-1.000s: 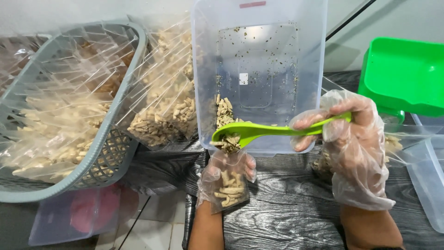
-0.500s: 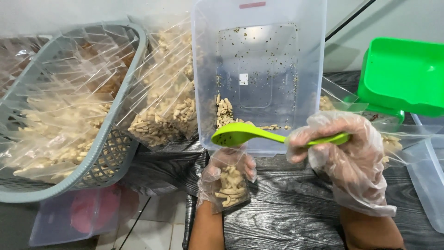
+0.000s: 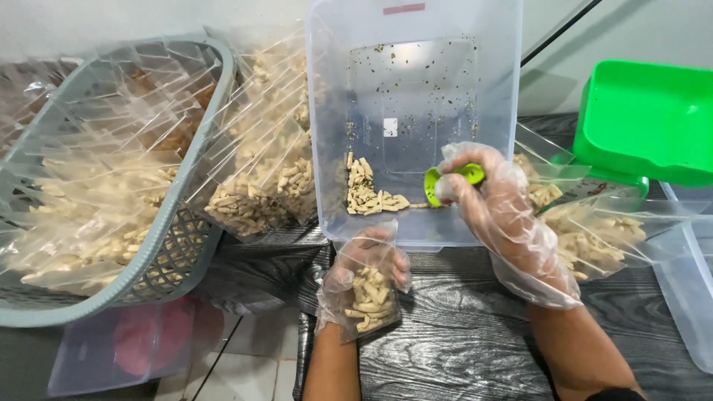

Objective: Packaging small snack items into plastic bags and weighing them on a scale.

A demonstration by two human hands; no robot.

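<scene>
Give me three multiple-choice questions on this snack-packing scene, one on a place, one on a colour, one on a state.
1. Where is the scoop?
A. inside the tilted clear plastic tub
B. in the grey basket
C. on the floor

2. What colour is the tray at far right?
A. red
B. green
C. black

3. The small clear bag in the left hand is:
A. empty
B. partly filled with pale snack sticks
C. sealed flat

A: the gloved right hand reaches it into the tub.
B: bright green.
B: sticks show inside.

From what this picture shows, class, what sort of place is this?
Probably a small home snack-packing table: a grey basket of filled clear bags, a clear tub of stick snacks, and gloved hands filling a small bag with a green scoop.
</scene>
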